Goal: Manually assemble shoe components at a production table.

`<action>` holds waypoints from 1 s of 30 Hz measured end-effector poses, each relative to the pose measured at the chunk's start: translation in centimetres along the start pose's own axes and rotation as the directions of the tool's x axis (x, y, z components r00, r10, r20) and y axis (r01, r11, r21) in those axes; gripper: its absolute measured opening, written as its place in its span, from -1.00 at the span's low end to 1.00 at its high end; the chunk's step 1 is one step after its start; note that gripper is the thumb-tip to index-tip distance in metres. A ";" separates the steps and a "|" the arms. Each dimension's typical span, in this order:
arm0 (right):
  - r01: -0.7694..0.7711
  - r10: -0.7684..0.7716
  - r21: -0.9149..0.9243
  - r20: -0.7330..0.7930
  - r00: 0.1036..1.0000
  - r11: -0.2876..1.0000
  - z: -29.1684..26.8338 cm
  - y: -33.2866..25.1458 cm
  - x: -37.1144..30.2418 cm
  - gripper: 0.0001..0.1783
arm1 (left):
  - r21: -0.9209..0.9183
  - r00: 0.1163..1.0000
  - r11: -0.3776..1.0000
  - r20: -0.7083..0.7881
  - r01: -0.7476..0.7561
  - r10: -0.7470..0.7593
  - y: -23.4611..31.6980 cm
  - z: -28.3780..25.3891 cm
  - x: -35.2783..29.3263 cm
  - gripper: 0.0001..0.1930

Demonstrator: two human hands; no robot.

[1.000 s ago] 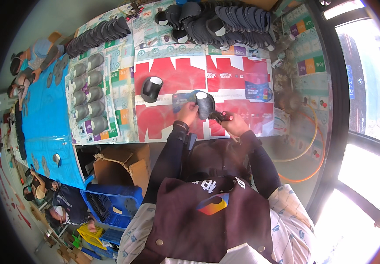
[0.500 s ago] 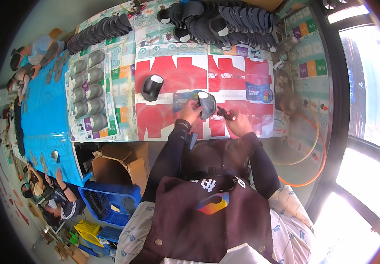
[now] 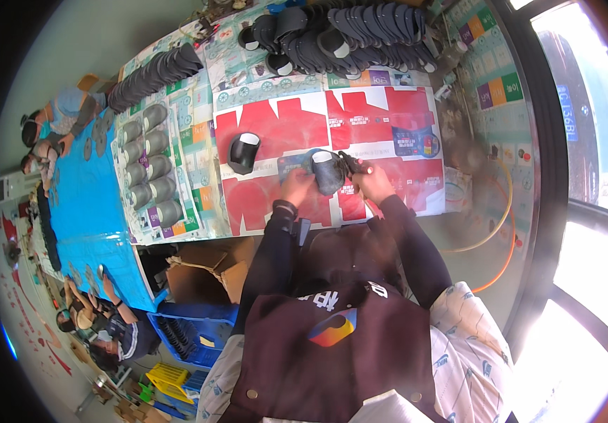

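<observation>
1. Left hand (image 3: 298, 187): fingers nearly closed, apparently pinching the left edge of the piece (image 3: 328, 176).
2. Right hand (image 3: 375, 184): curled closed around a dark tool (image 3: 351, 166), its head at the piece's right edge.
3. Judging by this, the step is tool work on that edge; the next move calls for a steady left grip.
4. The piece: dark grey, rounded near end, 1 pale patch at the far end; it is between the 2 hands, over the red sheet (image 3: 253, 206).
</observation>
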State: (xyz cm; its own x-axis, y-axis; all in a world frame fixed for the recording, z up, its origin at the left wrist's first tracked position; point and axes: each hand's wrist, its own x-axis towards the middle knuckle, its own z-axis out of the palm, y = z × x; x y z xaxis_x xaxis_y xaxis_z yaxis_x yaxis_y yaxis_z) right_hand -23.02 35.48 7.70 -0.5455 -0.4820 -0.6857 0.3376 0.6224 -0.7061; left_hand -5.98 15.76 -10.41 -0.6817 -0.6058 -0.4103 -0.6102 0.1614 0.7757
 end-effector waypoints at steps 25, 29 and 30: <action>0.238 -0.228 -0.017 0.225 0.947 0.971 -3.8 3.6 5.9 -0.80 | -0.550 0.927 0.748 0.175 0.372 -0.332 2.7 -9.0 -5.5 -0.64; 0.159 -0.085 -0.143 0.422 0.902 0.977 -4.1 4.4 6.9 -0.79 | -0.500 0.925 0.779 0.178 0.378 -0.335 3.3 -8.3 -5.3 -0.63; 0.152 -0.092 -0.106 0.430 0.898 0.983 -4.3 4.3 6.6 -0.78 | -0.501 0.924 0.778 0.175 0.380 -0.339 3.5 -8.2 -5.3 -0.63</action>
State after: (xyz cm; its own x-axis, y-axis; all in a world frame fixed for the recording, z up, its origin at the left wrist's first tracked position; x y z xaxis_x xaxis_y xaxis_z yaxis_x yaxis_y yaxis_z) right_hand -28.47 37.65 0.92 -0.1914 -0.7553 -0.6268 0.1676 0.6041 -0.7791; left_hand -1.16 13.19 -1.60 -0.4941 -0.4780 -0.7262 -0.5317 -0.4947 0.6874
